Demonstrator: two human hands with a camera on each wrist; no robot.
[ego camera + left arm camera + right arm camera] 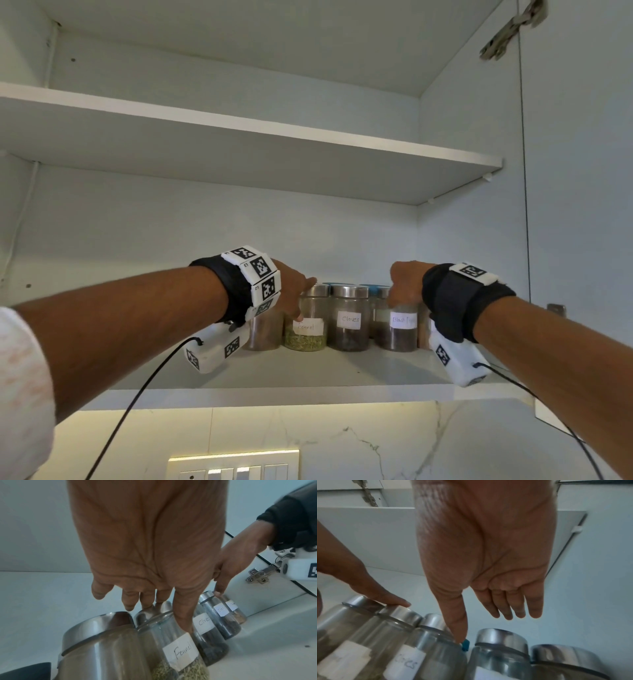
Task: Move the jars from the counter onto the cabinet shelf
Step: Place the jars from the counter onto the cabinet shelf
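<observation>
1. Standing in a row between both hands, glass jars with steel lids (349, 318) sit on the white cabinet shelf (308, 377).
2. Left hand (291, 291) rests straight fingers on the Fennel-labelled jar (306, 325), gripping nothing.
3. Right hand (406, 284), fingers relaxed, touches the Black Pepper-labelled jar (399, 329).

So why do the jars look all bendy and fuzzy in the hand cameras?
Left wrist view: the wide lens makes the Fennel jar lean and swell, though its label stays readable. Right wrist view: the Cloves jar is close and smeared, its label hard to read. Head view: the jars stand straight, the shelf is dim, and a warm light glows underneath it.
</observation>
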